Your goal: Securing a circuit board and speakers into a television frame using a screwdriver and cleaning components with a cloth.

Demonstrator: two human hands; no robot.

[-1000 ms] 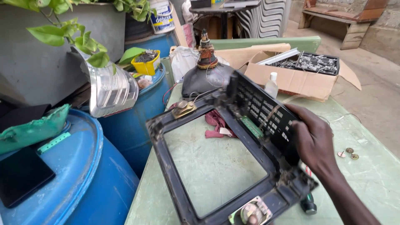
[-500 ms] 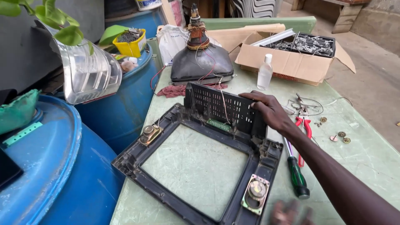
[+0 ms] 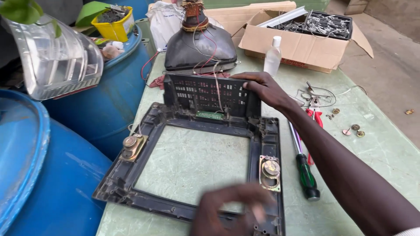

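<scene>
Head view of a dark plastic television front frame (image 3: pixel 192 131) lying face down on a pale green table (image 3: pixel 385 161), its square screen opening bare to the tabletop. The right hand (image 3: pixel 262 89) reaches across the frame and grips the top right corner of the vented grille panel (image 3: pixel 205 94), which stands upright along the frame's far edge; the fingers are curled over the panel's rim, the thumb behind it. The left hand (image 3: pixel 232 209), blurred at the near edge, lies over the frame's lower rail with fingers loosely bent; whether it presses the rail or merely hovers cannot be told. Two small oval speakers sit in the frame, the left speaker (image 3: pixel 131 146) and the right speaker (image 3: pixel 270 171), and a thin wire (image 3: pixel 217 89) runs down the grille to a small green circuit strip (image 3: pixel 209 115). Behind the grille rests the picture tube (image 3: pixel 199 46), neck upward. Just right of the frame lie a green-handled screwdriver (image 3: pixel 305 168), red-handled pliers (image 3: pixel 316 117) and loose screws (image 3: pixel 353 130); a clear bottle (image 3: pixel 273 57) and a cardboard box (image 3: pixel 302 46) of parts stand further back, and blue drums (image 3: pixel 65 183) flank the table. To handle the grille well, the frame's near rail is best held flat while the panel is tilted evenly, so its lower edge does not twist; slack in the wire should be watched, since a sharp pull could tear it from the strip
</scene>
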